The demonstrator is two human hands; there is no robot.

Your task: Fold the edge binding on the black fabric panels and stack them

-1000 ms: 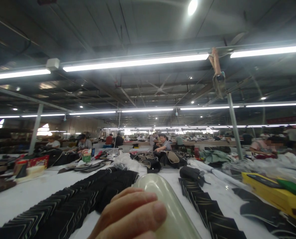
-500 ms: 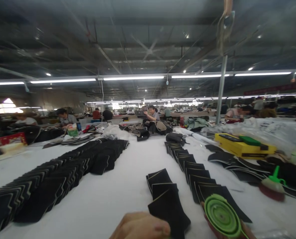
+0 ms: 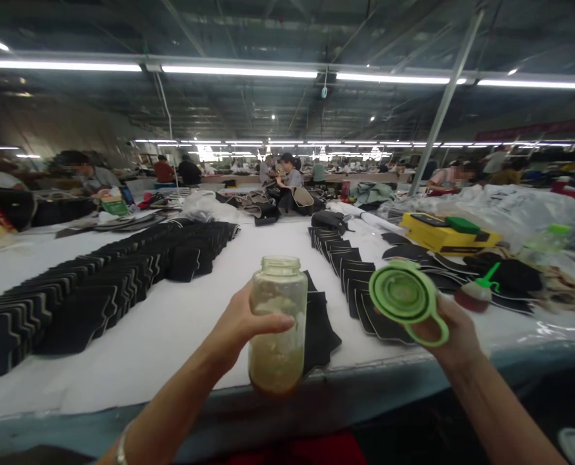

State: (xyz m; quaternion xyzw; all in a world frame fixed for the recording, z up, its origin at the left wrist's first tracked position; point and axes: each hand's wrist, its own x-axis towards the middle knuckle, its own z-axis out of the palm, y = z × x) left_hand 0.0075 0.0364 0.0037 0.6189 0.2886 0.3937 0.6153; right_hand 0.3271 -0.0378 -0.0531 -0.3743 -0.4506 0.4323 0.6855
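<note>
My left hand (image 3: pixel 241 326) is wrapped round a clear glass jar (image 3: pixel 278 342), held upright over the table's near edge. The jar's mouth is uncovered, and cloudy yellowish stuff fills its lower part. In my right hand (image 3: pixel 454 332) is a green lid (image 3: pixel 403 292) with a ring handle, its ridged round face turned toward the camera. The lid is apart from the jar, to its right. Behind the jar lie black cut pieces (image 3: pixel 321 329), partly hidden by it. A row of overlapping black pieces (image 3: pixel 350 268) runs back beside them.
Long rows of black pieces (image 3: pixel 79 310) cover the table's left. At right stand a yellow box (image 3: pixel 446 236), a green-spouted bottle (image 3: pixel 475 294) and clear plastic sheeting (image 3: pixel 524 206). Several people sit farther back. A slanted metal post (image 3: pixel 444 103) rises at right.
The view has tilted down. The jar has come into view in my left hand. My right hand and the green lid have risen in the picture, and more of that arm shows.
</note>
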